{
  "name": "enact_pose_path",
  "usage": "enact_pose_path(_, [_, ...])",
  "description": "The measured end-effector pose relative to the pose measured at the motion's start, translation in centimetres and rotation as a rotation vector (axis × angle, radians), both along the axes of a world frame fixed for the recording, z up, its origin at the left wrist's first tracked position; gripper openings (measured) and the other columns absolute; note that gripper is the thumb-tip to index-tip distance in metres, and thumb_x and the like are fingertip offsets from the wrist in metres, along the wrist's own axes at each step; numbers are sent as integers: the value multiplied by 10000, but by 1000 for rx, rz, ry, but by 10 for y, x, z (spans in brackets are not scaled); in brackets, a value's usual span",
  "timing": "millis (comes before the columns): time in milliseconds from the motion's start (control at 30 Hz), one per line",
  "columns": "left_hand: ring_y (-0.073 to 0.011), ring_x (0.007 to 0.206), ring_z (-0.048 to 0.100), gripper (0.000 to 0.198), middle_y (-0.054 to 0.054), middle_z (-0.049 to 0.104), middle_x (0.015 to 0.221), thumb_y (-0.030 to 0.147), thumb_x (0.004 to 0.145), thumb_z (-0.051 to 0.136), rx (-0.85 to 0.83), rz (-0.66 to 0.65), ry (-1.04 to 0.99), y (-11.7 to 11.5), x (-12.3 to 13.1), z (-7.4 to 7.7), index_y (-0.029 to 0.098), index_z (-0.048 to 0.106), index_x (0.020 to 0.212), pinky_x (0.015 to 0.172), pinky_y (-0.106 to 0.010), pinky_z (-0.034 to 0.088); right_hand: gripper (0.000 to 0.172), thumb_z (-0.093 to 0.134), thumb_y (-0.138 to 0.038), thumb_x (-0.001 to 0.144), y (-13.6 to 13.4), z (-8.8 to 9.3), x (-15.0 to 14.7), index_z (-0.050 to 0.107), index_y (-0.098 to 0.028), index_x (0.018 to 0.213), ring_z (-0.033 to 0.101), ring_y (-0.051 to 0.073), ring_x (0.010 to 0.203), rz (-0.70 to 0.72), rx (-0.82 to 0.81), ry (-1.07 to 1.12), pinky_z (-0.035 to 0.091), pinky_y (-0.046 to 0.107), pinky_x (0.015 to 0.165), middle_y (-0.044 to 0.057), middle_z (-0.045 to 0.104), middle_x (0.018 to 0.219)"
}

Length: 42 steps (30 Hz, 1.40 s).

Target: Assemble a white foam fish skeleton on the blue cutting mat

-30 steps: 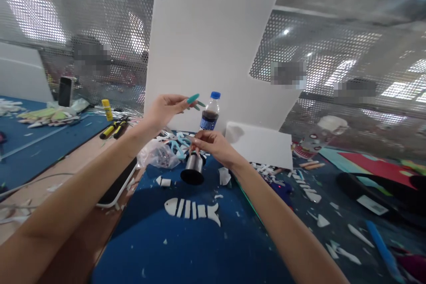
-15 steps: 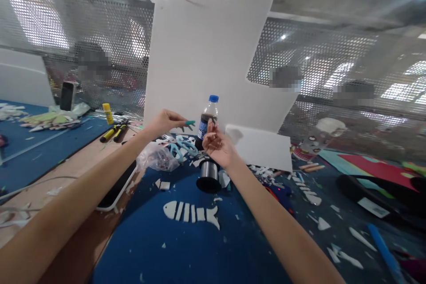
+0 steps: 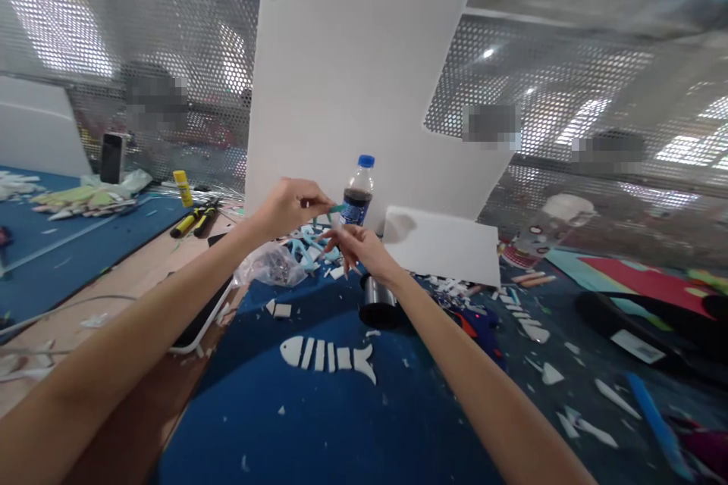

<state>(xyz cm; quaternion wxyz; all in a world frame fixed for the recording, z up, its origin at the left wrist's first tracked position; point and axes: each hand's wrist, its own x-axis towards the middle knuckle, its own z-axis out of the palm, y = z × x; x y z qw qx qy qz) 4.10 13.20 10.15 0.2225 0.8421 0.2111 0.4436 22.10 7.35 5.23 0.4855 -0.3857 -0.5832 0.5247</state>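
Observation:
My left hand (image 3: pixel 293 203) is raised above the blue mat (image 3: pixel 318 424), its fingers curled and pinched on a small teal piece (image 3: pixel 337 208). My right hand (image 3: pixel 357 245) is just right of it, fingertips reaching toward the same piece; I cannot tell whether they grip it. A dark spool (image 3: pixel 380 305) lies on the mat under my right wrist. A cola bottle with a blue cap (image 3: pixel 358 194) stands right behind both hands. A white fish-skeleton cut-out (image 3: pixel 331 357) lies nearer to me on the mat.
A large white foam board (image 3: pixel 353 91) leans against the perforated metal screen, with a smaller white board (image 3: pixel 447 246) in front. A clear plastic bag (image 3: pixel 270 265), teal scissors (image 3: pixel 304 250), pliers (image 3: pixel 196 217), a glue stick (image 3: pixel 183 187), a phone (image 3: pixel 111 157) and white scraps lie around.
My left hand came down and closed its fingers round the teal piece. My right hand left the spool, rose, then met the left hand. The spool rolled to the right.

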Motion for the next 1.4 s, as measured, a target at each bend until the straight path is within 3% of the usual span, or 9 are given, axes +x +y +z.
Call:
enact_pose_path(67, [-132, 656, 553, 176, -56, 686, 741, 342, 770, 678, -39, 42, -39, 3, 2, -2, 172, 720, 749, 632, -280, 425, 296, 786, -397, 666, 1, -2, -1, 672, -144, 767, 409, 41, 324, -6, 13, -55, 337, 168, 319, -22, 660, 560])
enact_pose_path(167, [-126, 629, 541, 259, -54, 658, 699, 411, 781, 662, -142, 54, -61, 11, 5, -7, 155, 705, 787, 591, -271, 412, 297, 676, -411, 808, 4, -6, -1, 650, -123, 740, 393, 27, 323, -40, 10, -75, 286, 159, 317, -47, 591, 515])
enact_pose_path(333, [-134, 703, 609, 488, -118, 671, 942, 422, 777, 655, -380, -42, 12, 22, 13, -18, 140, 583, 1168, 593, -244, 455, 273, 519, -380, 939, 10, -11, 2, 605, -126, 991, 585, 86, 610, -154, -45, 1, 508, 234, 545, 8, 629, 821])
enact_pose_path(500, [-188, 815, 620, 658, -128, 647, 983, 389, 666, 756, -544, -136, 106, 18, 22, -32, 108, 508, 1206, 655, -271, 473, 305, 540, -366, 926, 11, -9, 1, 577, -148, 1136, 632, 163, 857, -242, -97, 88, 547, 346, 727, 68, 627, 1064])
enact_pose_path(633, [-164, 745, 580, 599, -47, 621, 802, 358, 697, 736, -625, -184, 98, 16, 27, -39, 100, 499, 1184, 640, -264, 425, 315, 543, -365, 924, 10, -8, -1, 573, -153, 1155, 630, 180, 907, -276, -124, 132, 545, 371, 766, 75, 619, 1106])
enact_pose_path(767, [-113, 642, 523, 453, 26, 554, 683, 289, 766, 664, -702, -297, 53, 11, 29, -37, 114, 507, 1154, 615, -239, 388, 302, 550, -347, 922, 11, -7, 1, 574, -151, 1151, 632, 173, 890, -315, -157, 145, 549, 358, 748, 72, 621, 1095])
enact_pose_path(1100, [-154, 820, 597, 372, -93, 635, 1039, 232, 802, 593, -864, -373, -38, 4, 21, -27, 169, 514, 1160, 644, -258, 417, 292, 552, -339, 923, 12, -7, 6, 577, -150, 1143, 632, 170, 885, -401, -250, 122, 549, 355, 745, 71, 623, 1088])
enact_pose_path(1267, [-142, 785, 555, 398, -60, 599, 965, 168, 772, 593, -882, -332, -104, 8, 21, -30, 187, 485, 1154, 650, -256, 418, 260, 555, -335, 921, 9, -5, 5, 597, -142, 1092, 636, 163, 861, -476, -201, 128, 549, 350, 737, 62, 638, 1045])
enact_pose_path(1400, [-129, 737, 527, 430, -32, 562, 877, 146, 758, 596, -896, -317, -123, 7, 20, -27, 189, 475, 1168, 632, -254, 411, 192, 614, -330, 876, 9, 1, 7, 660, -146, 907, 638, 138, 821, -556, -69, 169, 533, 294, 715, 44, 683, 920])
